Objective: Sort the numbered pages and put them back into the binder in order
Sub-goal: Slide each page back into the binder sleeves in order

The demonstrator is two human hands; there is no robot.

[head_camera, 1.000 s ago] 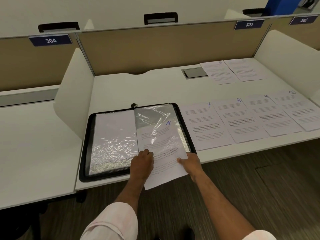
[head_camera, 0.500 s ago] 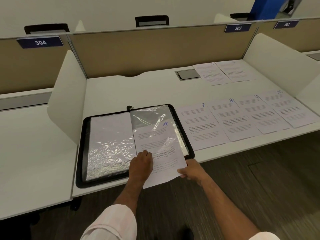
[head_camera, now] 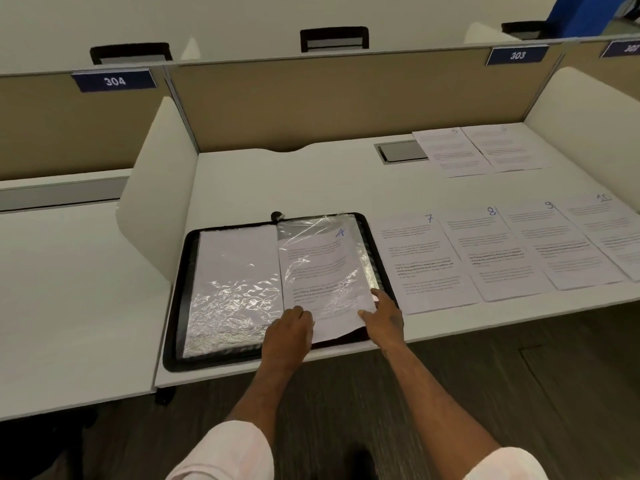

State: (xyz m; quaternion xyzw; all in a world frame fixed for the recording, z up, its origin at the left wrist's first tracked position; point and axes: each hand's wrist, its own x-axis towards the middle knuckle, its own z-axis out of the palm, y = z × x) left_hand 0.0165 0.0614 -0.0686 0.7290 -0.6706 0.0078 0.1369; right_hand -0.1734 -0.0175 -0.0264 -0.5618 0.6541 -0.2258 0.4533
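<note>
A black binder (head_camera: 175,306) lies open at the desk's front edge, with crinkled clear sleeves on both sides. Page 4 (head_camera: 318,258) sits almost fully inside the right sleeve (head_camera: 311,226); only its bottom edge sticks out. My left hand (head_camera: 289,332) grips the sleeve's lower edge, fingers curled over it. My right hand (head_camera: 384,317) presses the page's lower right corner with straight fingers. To the right of the binder, pages 7 (head_camera: 422,265), 8 (head_camera: 485,254), 9 (head_camera: 540,244) and 10 (head_camera: 606,230) lie in a row. Page 5 (head_camera: 446,150) and another sheet (head_camera: 502,147) lie farther back.
A tan partition (head_camera: 346,105) closes the back of the desk, and white dividers (head_camera: 156,188) stand on both sides. A grey cable hatch (head_camera: 400,151) is set into the desk beside page 5. Bare desk top (head_camera: 277,181) stretches behind the binder.
Page 4 has slid up into the right sleeve; it hung well over the binder's front edge before. Both hands moved up with it, the right one from the page's bottom edge onto its corner.
</note>
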